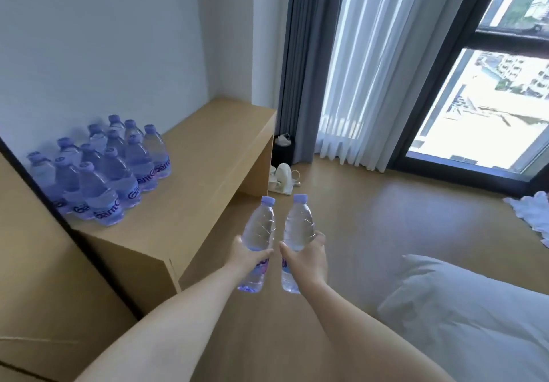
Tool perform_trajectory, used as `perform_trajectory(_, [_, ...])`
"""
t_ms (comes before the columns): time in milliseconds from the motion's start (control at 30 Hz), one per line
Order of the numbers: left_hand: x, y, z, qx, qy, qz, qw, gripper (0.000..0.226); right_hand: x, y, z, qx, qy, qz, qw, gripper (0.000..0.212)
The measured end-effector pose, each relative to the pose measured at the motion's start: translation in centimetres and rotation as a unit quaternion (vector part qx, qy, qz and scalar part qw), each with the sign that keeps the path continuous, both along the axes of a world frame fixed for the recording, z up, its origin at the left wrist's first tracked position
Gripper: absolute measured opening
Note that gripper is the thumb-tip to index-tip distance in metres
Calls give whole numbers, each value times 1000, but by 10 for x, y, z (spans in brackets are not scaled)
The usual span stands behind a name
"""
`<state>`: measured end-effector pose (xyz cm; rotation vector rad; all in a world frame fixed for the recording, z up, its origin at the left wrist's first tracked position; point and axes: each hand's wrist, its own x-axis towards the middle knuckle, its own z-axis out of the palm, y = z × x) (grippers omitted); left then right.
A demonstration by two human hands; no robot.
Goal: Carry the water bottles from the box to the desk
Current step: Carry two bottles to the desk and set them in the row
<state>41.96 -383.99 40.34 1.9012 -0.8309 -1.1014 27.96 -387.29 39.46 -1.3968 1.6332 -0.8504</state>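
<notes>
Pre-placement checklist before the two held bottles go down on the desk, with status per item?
1. Left hand grips a clear plastic water bottle with a lilac cap: ok.
2. Right hand grips a second clear bottle: ok.
3. Caps on both held bottles: ok.
4. Bare surface on the light wooden desk to the right of the standing cluster of bottles: ok.
5. Cluster bottles all upright: ok.
6. Bottles left in the box: cannot tell, box not in view.
</notes>
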Motion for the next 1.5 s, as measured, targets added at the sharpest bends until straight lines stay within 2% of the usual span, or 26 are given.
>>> perform_trajectory(100, [21, -48, -4, 2, 1, 2, 1000, 67, 18, -56, 0, -1, -16, 33, 999, 72])
perform_trajectory(267, [77, -134, -18, 0, 2, 45, 999, 58, 66, -155, -12, 16, -29, 62, 998, 69])
perform_trajectory(400, [130, -208, -22, -15, 32, 80, 996, 61, 115, -236, -16, 36, -26, 97, 994, 61])
perform_trajectory(500, [170, -255, -16, -47, 71, 83, 993, 53, 157, -291, -10, 52, -38, 140, 988, 58])
perform_trajectory(600, [209, -292, -7, -68, 94, 83, 990, 56, 200, -340, 0, 110, -64, 182, 975, 60])
perform_trajectory(733, [251, -317, -6, -76, 140, 126, 979, 57, 252, -391, 6, 200, -98, 278, 934, 67])
perform_trajectory(833, [275, -331, -7, -91, 149, 148, 974, 54, 292, -424, 2, 219, -100, 328, 914, 68])
perform_trajectory(933, [295, -343, -8, -72, 161, 196, 965, 82, 328, -453, -2, 240, -98, 375, 890, 63])
perform_trajectory(1000, [310, -355, -13, -60, 157, 242, 956, 89, 352, -472, 1, 250, -107, 423, 864, 60])
perform_trajectory(1167, [351, -395, -27, -45, 111, 355, 927, 79, 410, -521, 19, 211, -49, 588, 779, 43])
perform_trajectory(1267, [366, -411, -24, -35, 81, 415, 906, 77, 442, -550, 17, 198, 11, 632, 749, 58])
perform_trajectory(1367, [374, -418, -17, -16, 61, 452, 890, 74, 470, -568, 13, 205, 20, 656, 726, 69])
perform_trajectory(1500, [371, -422, -15, 24, -4, 502, 864, 65, 496, -574, 7, 199, 30, 695, 690, 61])
